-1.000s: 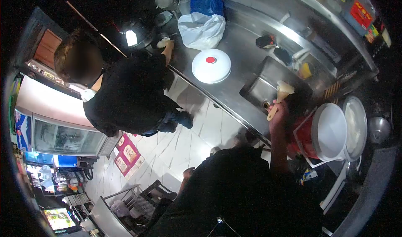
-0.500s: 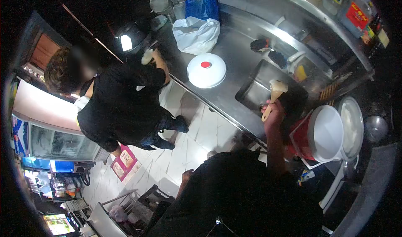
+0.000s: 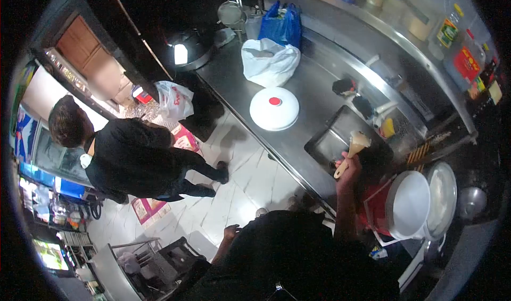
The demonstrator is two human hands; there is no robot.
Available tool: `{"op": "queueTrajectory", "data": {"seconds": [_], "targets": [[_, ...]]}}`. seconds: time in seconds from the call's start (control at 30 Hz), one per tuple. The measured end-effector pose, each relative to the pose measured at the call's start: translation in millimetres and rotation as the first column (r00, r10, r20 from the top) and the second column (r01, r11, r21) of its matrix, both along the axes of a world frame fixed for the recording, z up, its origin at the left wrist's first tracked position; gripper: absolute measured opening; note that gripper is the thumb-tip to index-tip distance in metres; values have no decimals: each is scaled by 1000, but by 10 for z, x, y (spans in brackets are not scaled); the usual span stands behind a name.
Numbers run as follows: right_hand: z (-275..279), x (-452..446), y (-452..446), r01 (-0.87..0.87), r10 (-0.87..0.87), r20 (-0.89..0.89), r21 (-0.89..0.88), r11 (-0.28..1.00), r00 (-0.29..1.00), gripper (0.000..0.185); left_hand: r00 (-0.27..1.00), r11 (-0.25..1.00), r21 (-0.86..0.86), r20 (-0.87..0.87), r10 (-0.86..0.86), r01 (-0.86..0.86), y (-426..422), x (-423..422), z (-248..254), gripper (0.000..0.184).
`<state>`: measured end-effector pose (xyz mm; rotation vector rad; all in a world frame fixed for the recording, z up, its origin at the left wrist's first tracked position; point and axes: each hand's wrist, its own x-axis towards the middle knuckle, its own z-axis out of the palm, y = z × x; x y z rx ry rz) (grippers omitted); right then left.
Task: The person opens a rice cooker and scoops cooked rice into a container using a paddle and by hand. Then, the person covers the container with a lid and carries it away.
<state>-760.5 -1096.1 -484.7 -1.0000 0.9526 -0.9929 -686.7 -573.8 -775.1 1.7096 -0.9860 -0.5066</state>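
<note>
In my right hand is a wooden spatula, its handle between my closed fingers. White, sticky-looking stuff clings to the blade, which is tilted upward over a rectangular metal basin at the counter. Below my right wrist stands a red bucket with a white inside. My left hand hangs low beside my body, away from the counter; its fingers look loosely apart and nothing shows in them.
A white lid with a red knob lies on the steel counter, near a white bag and a blue bag. A co-worker in black stands at the left. A black chair stands behind on the tiled floor.
The co-worker has stepped left, away from the counter, and the hand that was over it has withdrawn. The view has shifted. My right hand still holds the spatula over the basin.
</note>
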Motion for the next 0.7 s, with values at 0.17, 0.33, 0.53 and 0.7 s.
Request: {"op": "queueTrajectory", "data": {"seconds": [0.17, 0.33, 0.53, 0.7], "targets": [[29, 44, -50, -118, 117, 51, 5, 993, 992, 41, 977, 692, 715, -59, 207, -103, -11, -101, -22, 31], [-92, 74, -112, -169, 168, 55, 11, 986, 984, 46, 995, 609, 787, 82, 57, -100, 7, -122, -17, 36], [-881, -6, -579, -366, 417, 114, -310, 877, 902, 51, 979, 775, 602, 173, 104, -189, -41, -146, 146, 42], [-770, 263, -515, -270, 287, 125, -134, 953, 950, 36, 974, 799, 556, 119, 195, -228, 103, -317, 20, 55]]}}
